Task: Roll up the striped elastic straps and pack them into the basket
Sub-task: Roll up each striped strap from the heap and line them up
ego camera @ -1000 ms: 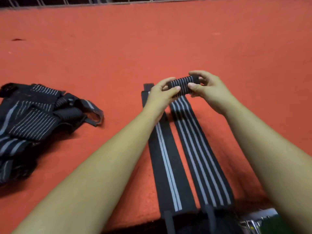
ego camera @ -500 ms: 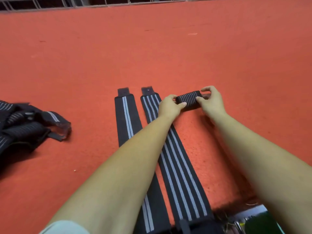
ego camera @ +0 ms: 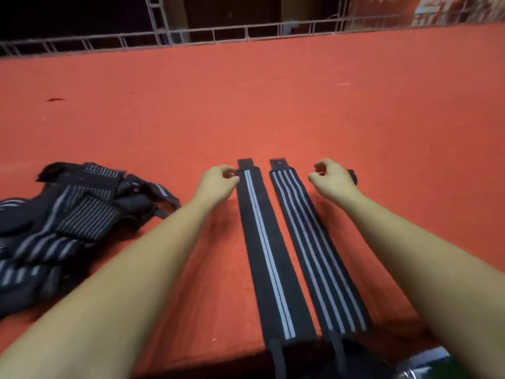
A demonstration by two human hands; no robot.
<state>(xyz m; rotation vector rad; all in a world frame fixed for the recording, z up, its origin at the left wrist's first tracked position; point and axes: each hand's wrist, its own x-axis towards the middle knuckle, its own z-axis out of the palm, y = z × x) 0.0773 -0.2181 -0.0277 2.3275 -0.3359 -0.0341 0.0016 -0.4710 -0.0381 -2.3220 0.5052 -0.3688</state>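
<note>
A heap of straps lies at left on the red tabletop. The left hand pinches a flat strap by its far corner. The right hand half hides a roll, and its grip cannot be told.

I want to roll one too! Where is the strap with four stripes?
In the head view the four-stripe strap lies flat on the red carpet, just right of the centre-stripe strap, its far end beside the right hand.

Dim, warm light from above; soft motion blur, wide-angle edge bending.
</note>
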